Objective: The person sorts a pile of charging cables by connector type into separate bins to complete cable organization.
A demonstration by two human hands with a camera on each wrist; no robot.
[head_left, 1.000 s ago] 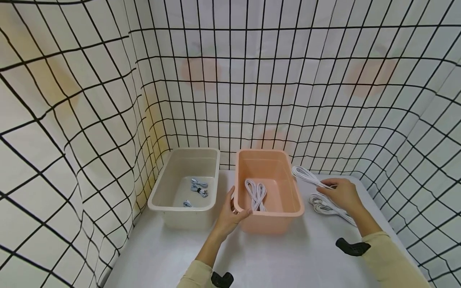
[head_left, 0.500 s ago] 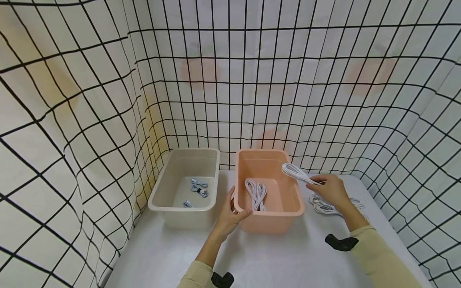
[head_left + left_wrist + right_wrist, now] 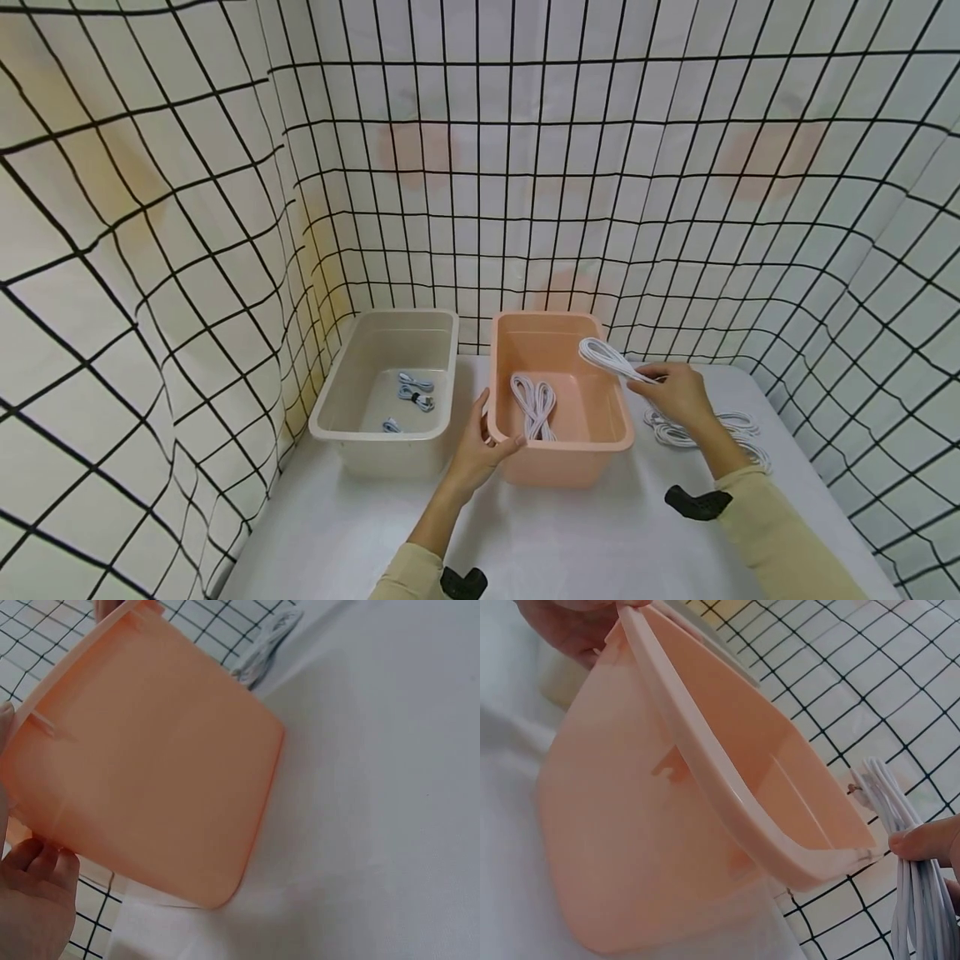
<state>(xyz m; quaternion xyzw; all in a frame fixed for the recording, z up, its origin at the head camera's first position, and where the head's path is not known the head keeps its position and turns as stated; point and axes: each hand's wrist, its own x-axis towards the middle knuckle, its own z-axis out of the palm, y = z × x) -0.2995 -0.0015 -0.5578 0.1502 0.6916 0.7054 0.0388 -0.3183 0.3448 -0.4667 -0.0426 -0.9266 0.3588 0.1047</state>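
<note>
My right hand (image 3: pixel 678 395) pinches a folded bundle of white cable (image 3: pixel 609 358), its looped end hanging over the right rim of the peach plastic bin (image 3: pixel 577 467). In the right wrist view the thumb presses on the cable bundle (image 3: pixel 919 900) beside the bin's rim (image 3: pixel 720 780). My left hand (image 3: pixel 480 454) grips the bin's near left corner, thumb over the rim and fingers against the outer wall. Another white cable bundle (image 3: pixel 534 405) lies inside the peach bin. More coiled white cables (image 3: pixel 738 427) rest on the table, partly hidden behind my right forearm.
A cream bin (image 3: pixel 330 417) stands to the left, holding several small light-blue cable bundles (image 3: pixel 415 392). Black grid netting (image 3: pixel 480 217) over white cloth walls encloses the back and both sides. White cloth covers the table (image 3: pixel 570 542).
My right hand has lifted the cable bundle off the table's right side and carried it left to the peach bin's rim. The left hand stays on the bin.
</note>
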